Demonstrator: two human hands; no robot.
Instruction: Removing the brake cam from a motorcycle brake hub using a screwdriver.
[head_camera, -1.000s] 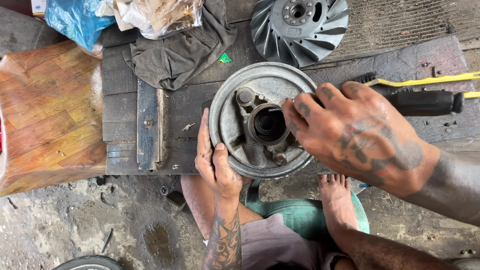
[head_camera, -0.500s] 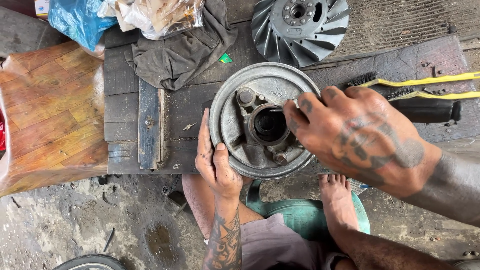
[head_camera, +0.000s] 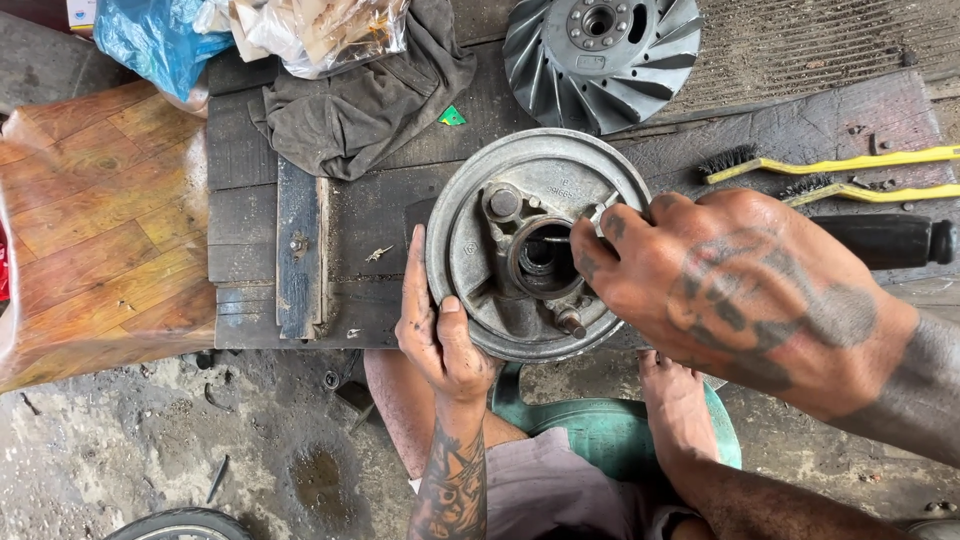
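Dark wooden bench (head_camera: 250, 200): left hand (head_camera: 440, 335) grips round metal housing (head_camera: 540, 245), right hand (head_camera: 730, 290) pinches its centre

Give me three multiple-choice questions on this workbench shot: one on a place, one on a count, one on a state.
1. Where does the finned rotor lie?
A. on the ground
B. on the board beyond the round metal drum
C. in the blue plastic bag

2. How many yellow-handled wire brushes show?
A. one
B. two
C. four

3. What is the left hand doing?
A. gripping the drum's rim
B. holding a brush
C. resting on the dark cloth

Answers: 1 B, the rotor sits at the board's far edge. 2 B, two lie side by side. 3 A, its thumb hooks over the rim.
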